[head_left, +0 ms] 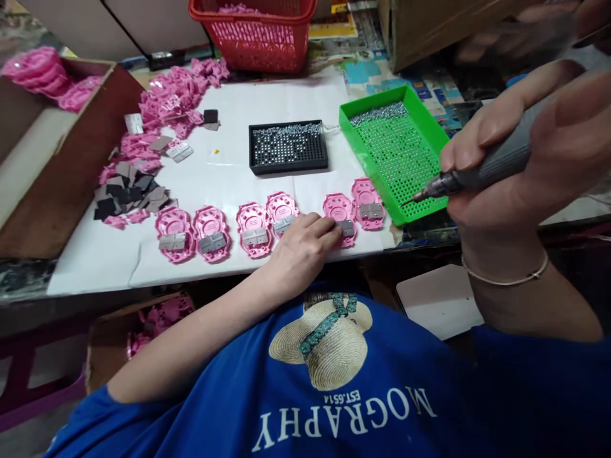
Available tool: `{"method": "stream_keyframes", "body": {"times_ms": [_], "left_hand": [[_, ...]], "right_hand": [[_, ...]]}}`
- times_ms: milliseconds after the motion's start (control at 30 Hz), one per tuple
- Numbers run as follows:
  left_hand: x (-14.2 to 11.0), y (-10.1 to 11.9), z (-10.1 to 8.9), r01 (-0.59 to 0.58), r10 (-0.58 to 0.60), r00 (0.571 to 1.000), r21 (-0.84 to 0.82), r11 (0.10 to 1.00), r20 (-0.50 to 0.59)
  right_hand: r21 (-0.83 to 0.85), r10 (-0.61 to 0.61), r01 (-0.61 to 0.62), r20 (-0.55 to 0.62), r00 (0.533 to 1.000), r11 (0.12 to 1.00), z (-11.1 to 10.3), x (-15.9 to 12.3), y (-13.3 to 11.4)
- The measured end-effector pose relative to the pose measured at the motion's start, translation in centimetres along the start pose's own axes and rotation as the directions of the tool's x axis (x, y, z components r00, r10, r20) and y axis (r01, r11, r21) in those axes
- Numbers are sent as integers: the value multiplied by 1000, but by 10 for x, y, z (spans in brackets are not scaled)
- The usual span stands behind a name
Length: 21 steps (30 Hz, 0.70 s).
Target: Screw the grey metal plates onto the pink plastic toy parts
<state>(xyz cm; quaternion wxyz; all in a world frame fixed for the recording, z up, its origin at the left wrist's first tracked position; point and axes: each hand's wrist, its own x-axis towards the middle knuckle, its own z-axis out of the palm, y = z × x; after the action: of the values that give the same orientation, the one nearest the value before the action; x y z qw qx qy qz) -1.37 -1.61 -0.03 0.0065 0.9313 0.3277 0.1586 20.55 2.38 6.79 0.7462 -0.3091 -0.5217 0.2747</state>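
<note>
My right hand (520, 146) is wrapped round a grey electric screwdriver (482, 168), its tip hanging over the near corner of the green screw tray (356, 130). My left hand (305, 238) lies fingers-curled on the white table, touching a pink plastic part (340, 216) with a grey metal plate on it. Several more pink parts with grey plates lie in a row, from one at the left (174, 234) to one at the right (367, 203).
A black screw tray (288, 166) stands behind the row. A heap of pink parts (172, 102) and grey and black plates (126, 194) lies at the left, beside a brown cardboard box (71, 172). A red basket (255, 38) is at the back.
</note>
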Motion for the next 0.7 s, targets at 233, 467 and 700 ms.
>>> {"method": "stream_keyframes", "body": {"times_ms": [233, 467, 700], "left_hand": [[0, 0, 5, 19, -19, 999, -13, 1000, -31], [0, 0, 6, 44, -45, 999, -32, 999, -21], [1, 0, 4, 48, -48, 999, -46, 998, -2]], "right_hand": [[140, -24, 0, 168, 986, 990, 44, -36, 17], [67, 107, -127, 245, 964, 990, 44, -45, 28], [29, 88, -98, 240, 967, 995, 45, -48, 36]]}}
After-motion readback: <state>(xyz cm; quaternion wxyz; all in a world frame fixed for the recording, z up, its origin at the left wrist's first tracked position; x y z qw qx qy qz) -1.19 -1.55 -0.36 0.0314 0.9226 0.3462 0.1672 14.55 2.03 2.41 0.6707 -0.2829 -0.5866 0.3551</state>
